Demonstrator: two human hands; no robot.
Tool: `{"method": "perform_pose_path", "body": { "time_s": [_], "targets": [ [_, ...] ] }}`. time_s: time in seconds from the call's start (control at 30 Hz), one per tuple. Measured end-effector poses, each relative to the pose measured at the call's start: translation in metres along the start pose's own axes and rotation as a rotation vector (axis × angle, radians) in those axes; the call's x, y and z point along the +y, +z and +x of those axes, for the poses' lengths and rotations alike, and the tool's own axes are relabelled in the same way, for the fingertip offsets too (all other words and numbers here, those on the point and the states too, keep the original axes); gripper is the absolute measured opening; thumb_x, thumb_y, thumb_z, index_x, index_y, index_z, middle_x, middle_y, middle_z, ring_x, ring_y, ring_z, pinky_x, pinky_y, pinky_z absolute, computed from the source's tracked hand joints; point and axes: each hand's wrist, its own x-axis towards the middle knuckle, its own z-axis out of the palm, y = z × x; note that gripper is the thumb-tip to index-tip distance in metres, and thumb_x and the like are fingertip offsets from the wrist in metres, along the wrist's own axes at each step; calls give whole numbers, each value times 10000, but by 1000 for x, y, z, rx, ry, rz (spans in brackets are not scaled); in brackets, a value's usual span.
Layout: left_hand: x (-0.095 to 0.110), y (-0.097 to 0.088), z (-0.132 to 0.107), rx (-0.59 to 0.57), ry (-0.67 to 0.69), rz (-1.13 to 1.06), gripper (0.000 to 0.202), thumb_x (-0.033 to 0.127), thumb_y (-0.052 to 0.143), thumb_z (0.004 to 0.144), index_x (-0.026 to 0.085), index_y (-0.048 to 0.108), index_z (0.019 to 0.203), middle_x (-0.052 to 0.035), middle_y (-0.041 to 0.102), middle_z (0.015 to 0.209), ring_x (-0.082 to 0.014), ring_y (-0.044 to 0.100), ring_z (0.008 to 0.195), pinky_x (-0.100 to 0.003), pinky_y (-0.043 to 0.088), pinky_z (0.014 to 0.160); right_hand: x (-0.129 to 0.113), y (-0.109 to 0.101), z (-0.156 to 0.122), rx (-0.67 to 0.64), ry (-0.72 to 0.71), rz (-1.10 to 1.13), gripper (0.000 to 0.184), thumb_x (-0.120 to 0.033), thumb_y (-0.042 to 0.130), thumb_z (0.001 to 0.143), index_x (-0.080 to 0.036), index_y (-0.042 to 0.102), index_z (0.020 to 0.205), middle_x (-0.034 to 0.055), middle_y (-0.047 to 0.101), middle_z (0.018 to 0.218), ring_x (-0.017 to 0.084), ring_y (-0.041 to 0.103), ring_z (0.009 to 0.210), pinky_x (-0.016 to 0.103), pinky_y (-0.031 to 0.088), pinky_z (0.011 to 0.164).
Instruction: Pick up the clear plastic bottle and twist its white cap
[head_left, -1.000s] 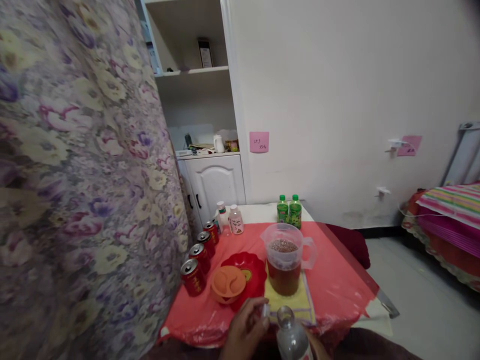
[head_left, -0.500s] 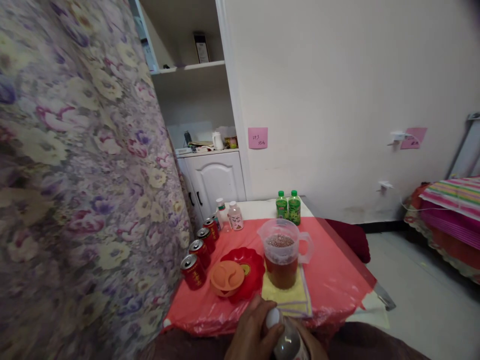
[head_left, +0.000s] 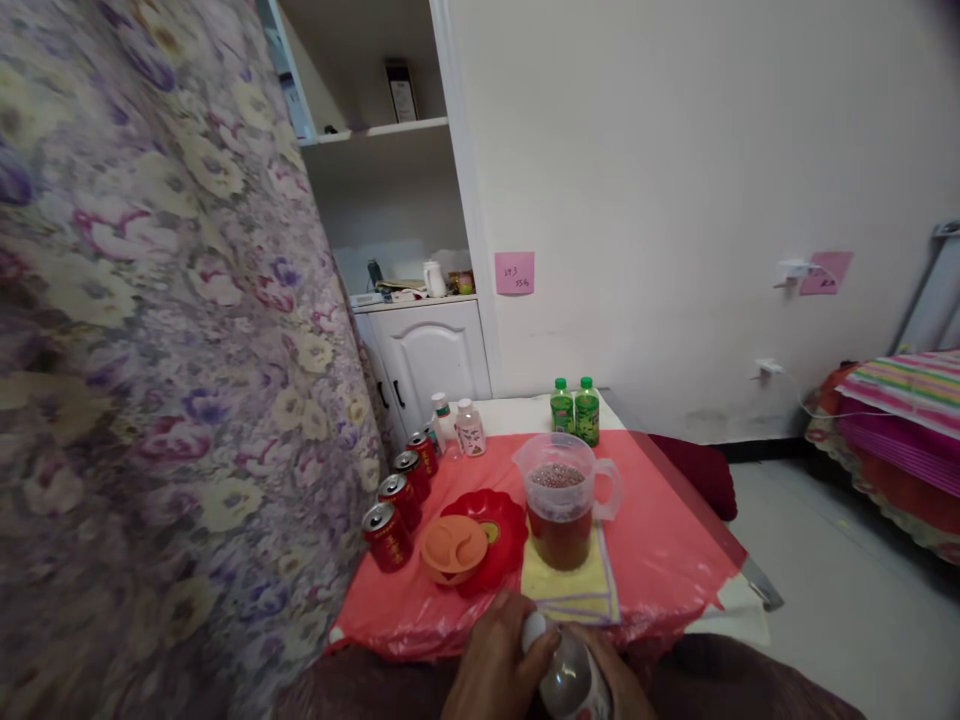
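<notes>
At the bottom edge I hold a clear bottle (head_left: pixel 566 680) with a white cap, tilted with its cap pointing up and left. My left hand (head_left: pixel 495 655) is closed at the cap, its thumb across the bottle's neck. My right hand (head_left: pixel 619 675) wraps the bottle's body from the other side, and most of its fingers are hidden. Just beyond, a clear plastic pitcher (head_left: pixel 561 540) of brown, foamy-topped liquid stands on a yellow cloth (head_left: pixel 577 600). Left of it, an orange divided bowl (head_left: pixel 453 548) rests partly over a red scalloped dish (head_left: pixel 510 540).
Several red drink cans (head_left: pixel 388 540) line the left table edge. Behind them stand a clear bottle and a patterned bottle (head_left: pixel 471 430). Two green bottles (head_left: pixel 586 415) stand at the back. A red plastic sheet (head_left: pixel 660 540) covers the table. A floral curtain (head_left: pixel 187 400) hangs close on the left.
Both hands stay on the bottle; the bottle and its cap have shifted slightly left. The left thumb has moved a little along the neck. The table things stay in place.
</notes>
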Motion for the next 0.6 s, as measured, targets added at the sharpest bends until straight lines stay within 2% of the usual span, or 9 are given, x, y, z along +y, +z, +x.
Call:
{"method": "perform_pose_path", "body": {
  "time_s": [0.17, 0.37, 0.6],
  "targets": [
    [0, -2, -1, 5, -6, -30, 183, 346, 578, 887, 182, 659, 892, -68, 674, 958, -241, 613, 920, -346, 444, 851, 4, -1, -1, -6, 17, -4, 734, -634, 788, 705, -219, 678, 1300, 171, 715, 1317, 387, 633, 1264, 535, 460, 1126],
    [6, -1, -2, -15, -5, -23, 152, 303, 627, 850, 183, 685, 922, -72, 666, 986, -256, 612, 951, -349, 437, 866, -8, -5, 2, -69, 47, 14, 788, -644, 827, 644, -230, 677, 1297, 160, 702, 1344, 401, 602, 1296, 544, 432, 1145],
    [10, -3, 2, -51, -27, 3, 124, 263, 632, 826, 171, 676, 896, -76, 646, 971, -261, 619, 953, -350, 432, 862, -16, -6, 1, -62, 90, 23, 790, -625, 850, 626, -238, 681, 1294, 156, 700, 1342, 411, 580, 1320, 562, 398, 1168]
  ]
}}
